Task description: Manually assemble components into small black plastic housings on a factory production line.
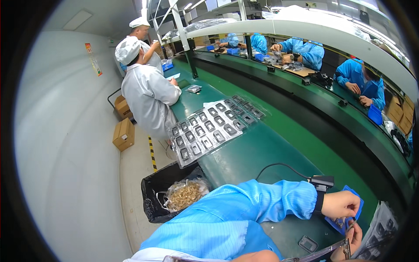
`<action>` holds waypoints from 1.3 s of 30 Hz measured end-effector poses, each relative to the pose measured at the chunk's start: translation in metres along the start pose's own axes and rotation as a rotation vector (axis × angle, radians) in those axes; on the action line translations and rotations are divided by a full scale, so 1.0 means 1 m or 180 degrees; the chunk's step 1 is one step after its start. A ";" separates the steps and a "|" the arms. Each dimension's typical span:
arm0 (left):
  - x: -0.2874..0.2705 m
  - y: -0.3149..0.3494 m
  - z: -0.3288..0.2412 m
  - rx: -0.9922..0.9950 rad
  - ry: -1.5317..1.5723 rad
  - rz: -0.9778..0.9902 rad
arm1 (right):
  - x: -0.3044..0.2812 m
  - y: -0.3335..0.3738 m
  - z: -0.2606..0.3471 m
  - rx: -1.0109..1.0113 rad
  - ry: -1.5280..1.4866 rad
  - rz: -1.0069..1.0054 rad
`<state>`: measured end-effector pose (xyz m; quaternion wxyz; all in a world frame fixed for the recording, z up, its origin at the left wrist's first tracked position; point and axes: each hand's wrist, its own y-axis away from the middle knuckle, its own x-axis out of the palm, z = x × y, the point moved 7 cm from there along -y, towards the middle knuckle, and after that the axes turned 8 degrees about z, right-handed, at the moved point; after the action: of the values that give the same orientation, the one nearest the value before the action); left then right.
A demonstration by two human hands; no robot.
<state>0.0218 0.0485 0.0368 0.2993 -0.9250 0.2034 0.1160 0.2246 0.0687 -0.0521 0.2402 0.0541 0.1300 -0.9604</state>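
My left hand (340, 204), in a blue sleeve with a dark wrist strap, is over a small blue bin (358, 209) with its fingertips pinched together. My right hand (355, 236) is just below it, near the right rim of the picture. Between the two hands is a small dark part (350, 224), in the right fingers. Whatever the left fingertips pinch is too small to make out. Small pieces lie in the bin, partly hidden by my hands. Nearer me, a grey rectangular casing (308, 243) with a window lies on the green table.
Clear trays of dark frames (209, 126) cover the bench further off; another tray (380, 231) stands at right. A black-lined waste bin (150, 196) is at left. Two people in white (150, 89) stand beyond; people in blue (362, 83) work across the conveyor (279, 100). A cable (279, 164) runs to my wrist.
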 end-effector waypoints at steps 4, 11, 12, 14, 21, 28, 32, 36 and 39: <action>0.009 -0.001 -0.007 -0.0432 0.1296 0.0335 | 0.009 -0.001 0.000 0.0191 -0.0997 0.1060; 0.013 -0.006 -0.017 -0.0142 0.0992 0.0468 | 0.013 0.012 0.024 -0.0940 -0.0989 0.0099; 0.009 -0.001 -0.012 -0.0103 0.0890 0.0510 | 0.001 0.005 -0.002 -0.0599 -0.1004 0.0249; 0.003 0.002 -0.008 0.0244 0.0485 0.0333 | 0.021 0.012 0.021 -0.0672 -0.1545 -0.0252; -0.009 0.001 -0.021 0.0189 0.3979 0.0489 | 0.016 0.007 0.039 -0.0700 -0.1408 -0.0966; 0.001 0.003 -0.030 0.0333 0.3896 0.0873 | 0.014 0.011 0.041 -0.0711 -0.1160 -0.1042; -0.002 0.003 -0.038 0.0389 0.3875 0.0844 | 0.014 0.012 0.039 -0.0726 -0.1152 -0.1020; -0.005 0.002 -0.052 0.0472 0.3894 0.0757 | 0.014 0.011 0.038 -0.0669 -0.1149 -0.1026; -0.006 0.002 -0.052 0.0474 0.3889 0.0709 | 0.015 0.011 0.039 -0.0663 -0.1160 -0.1026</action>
<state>0.0204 0.0172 0.0788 0.1787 -0.7741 0.4406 -0.4179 0.2147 0.0421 -0.0196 0.1079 -0.1661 0.1897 -0.9616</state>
